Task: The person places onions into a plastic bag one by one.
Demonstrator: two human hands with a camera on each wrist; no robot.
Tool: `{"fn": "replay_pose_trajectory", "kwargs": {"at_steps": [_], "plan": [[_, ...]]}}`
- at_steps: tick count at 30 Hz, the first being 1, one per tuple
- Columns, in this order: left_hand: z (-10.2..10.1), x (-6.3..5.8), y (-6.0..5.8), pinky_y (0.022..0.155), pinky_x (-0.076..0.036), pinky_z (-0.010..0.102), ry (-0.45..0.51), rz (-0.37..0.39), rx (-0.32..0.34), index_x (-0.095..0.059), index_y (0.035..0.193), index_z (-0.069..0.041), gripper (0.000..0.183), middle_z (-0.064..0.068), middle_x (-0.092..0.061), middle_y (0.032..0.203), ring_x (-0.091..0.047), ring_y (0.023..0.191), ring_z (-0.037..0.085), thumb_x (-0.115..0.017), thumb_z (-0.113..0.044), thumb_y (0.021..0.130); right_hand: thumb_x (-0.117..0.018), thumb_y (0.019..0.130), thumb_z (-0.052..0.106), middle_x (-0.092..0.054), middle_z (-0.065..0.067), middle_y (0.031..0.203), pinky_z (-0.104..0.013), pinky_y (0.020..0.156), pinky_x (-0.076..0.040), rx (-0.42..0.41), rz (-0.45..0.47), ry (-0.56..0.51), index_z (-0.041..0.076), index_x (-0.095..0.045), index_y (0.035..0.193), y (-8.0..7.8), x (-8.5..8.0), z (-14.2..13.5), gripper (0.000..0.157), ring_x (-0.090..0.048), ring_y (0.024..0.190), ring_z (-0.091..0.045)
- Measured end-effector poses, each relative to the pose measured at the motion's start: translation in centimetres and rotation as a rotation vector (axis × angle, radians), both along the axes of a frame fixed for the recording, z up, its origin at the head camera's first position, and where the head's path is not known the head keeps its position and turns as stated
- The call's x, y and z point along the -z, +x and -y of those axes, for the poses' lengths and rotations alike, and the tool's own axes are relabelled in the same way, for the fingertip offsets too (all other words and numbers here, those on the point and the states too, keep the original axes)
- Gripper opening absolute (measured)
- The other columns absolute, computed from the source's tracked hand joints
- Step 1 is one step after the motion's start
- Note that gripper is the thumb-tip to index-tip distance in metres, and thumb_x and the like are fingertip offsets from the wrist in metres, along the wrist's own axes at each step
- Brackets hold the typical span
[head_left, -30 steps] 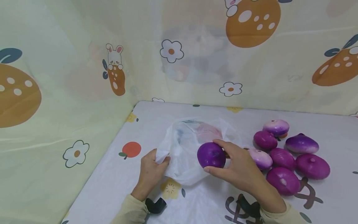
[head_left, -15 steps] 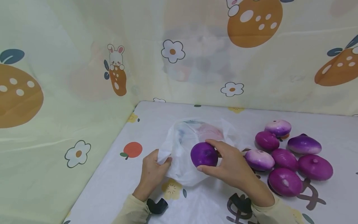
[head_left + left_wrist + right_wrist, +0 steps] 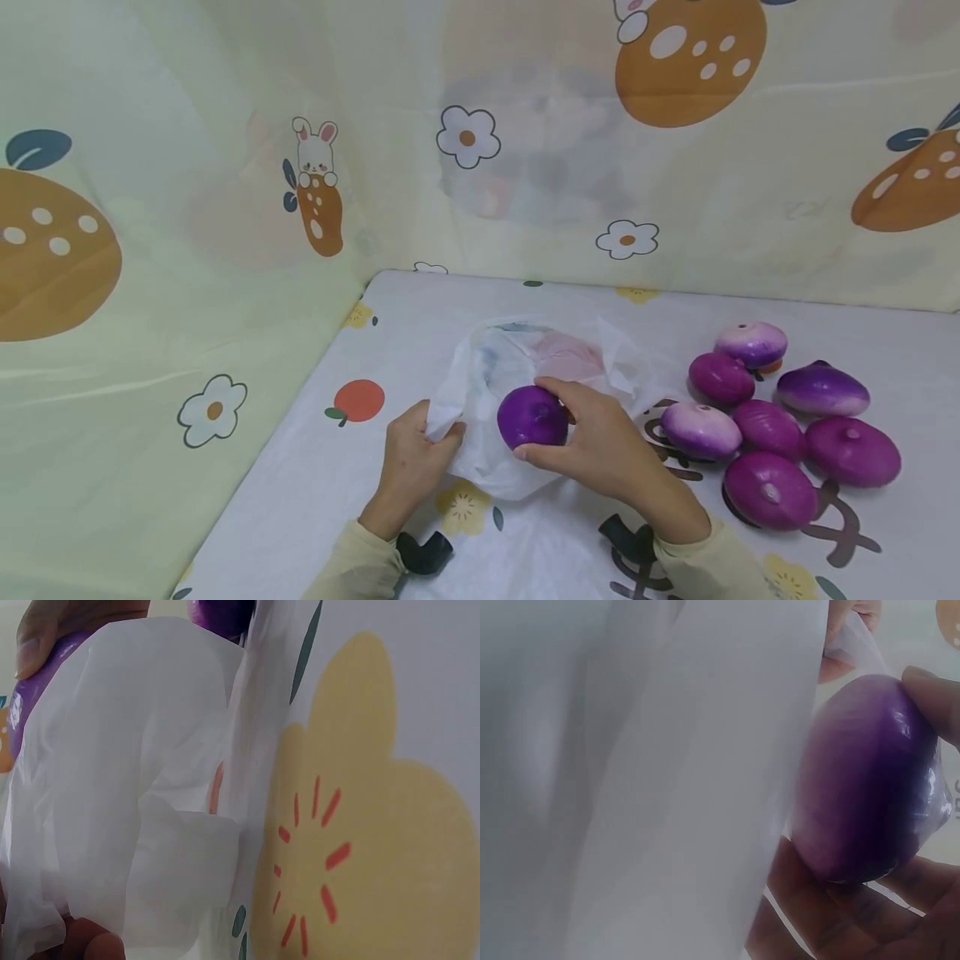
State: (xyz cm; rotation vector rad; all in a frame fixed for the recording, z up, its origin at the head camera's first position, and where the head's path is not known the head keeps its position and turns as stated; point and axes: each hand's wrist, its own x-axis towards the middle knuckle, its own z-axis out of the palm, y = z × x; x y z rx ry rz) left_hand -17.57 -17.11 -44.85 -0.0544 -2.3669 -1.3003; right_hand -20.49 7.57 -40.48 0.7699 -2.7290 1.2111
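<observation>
At the left edge of the white bag (image 3: 480, 408), its plastic lies between thumb and fingers of the left hand (image 3: 415, 454), which pinches it. In the head view, the purple onion (image 3: 529, 417) shows before the bag, between thumb and fingertips of the right hand (image 3: 600, 437), parted to its width and gripping it; right of the bag, seven more onions (image 3: 768, 429) lie clustered on the cloth (image 3: 907, 367)

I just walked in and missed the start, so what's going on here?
A person's left hand pinches the edge of a thin, translucent white plastic bag, while the right hand grips a round, glossy purple onion close to it. Seven more rounded onions, magenta to purple-and-white, sit grouped on the white printed tablecloth, to the person's right.
</observation>
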Motion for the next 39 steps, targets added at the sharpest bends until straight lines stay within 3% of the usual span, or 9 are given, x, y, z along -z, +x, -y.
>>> {"fn": "replay_pose_trajectory", "kwargs": {"at_steps": [6, 22, 39], "plan": [[0.0, 0.0, 0.1, 0.069, -0.054, 0.032, 0.017, 0.034, 0.009, -0.073, 0.092, -0.004, 0.014, 0.005, -0.073, 0.084, -0.061, 0.073, 0.016, -0.079, 0.004, 0.081, -0.094, 0.073, 0.041, -0.069, -0.009, 0.133, -0.045, 0.093, -0.057, -0.03, 0.003, 0.004, 0.005, -0.062, 0.141, -0.4, 0.5, 0.6, 0.082, -0.067, 0.116, -0.025], [-0.1, -0.1, 0.1, 0.065, -0.052, 0.029, -0.004, 0.018, 0.026, -0.072, 0.088, -0.004, 0.014, 0.004, -0.072, 0.08, -0.059, 0.07, 0.015, -0.081, 0.003, 0.08, -0.093, 0.074, 0.04, -0.071, -0.013, 0.124, -0.045, 0.089, -0.059, -0.055, 0.047, 0.048, 0.001, -0.062, 0.139, -0.6, 1.4, 1.8, 0.082, -0.069, 0.109, -0.027], [-0.1, -0.1, 0.1, 0.063, -0.051, 0.028, 0.004, 0.017, 0.038, -0.072, 0.089, -0.005, 0.014, 0.002, -0.072, 0.081, -0.059, 0.07, 0.015, -0.081, 0.003, 0.08, -0.093, 0.074, 0.041, -0.071, -0.015, 0.127, -0.049, 0.093, -0.056, -0.077, 0.01, 0.095, -0.002, -0.061, 0.138, -0.6, 2.6, 2.1, 0.084, -0.068, 0.114, -0.031]]}}
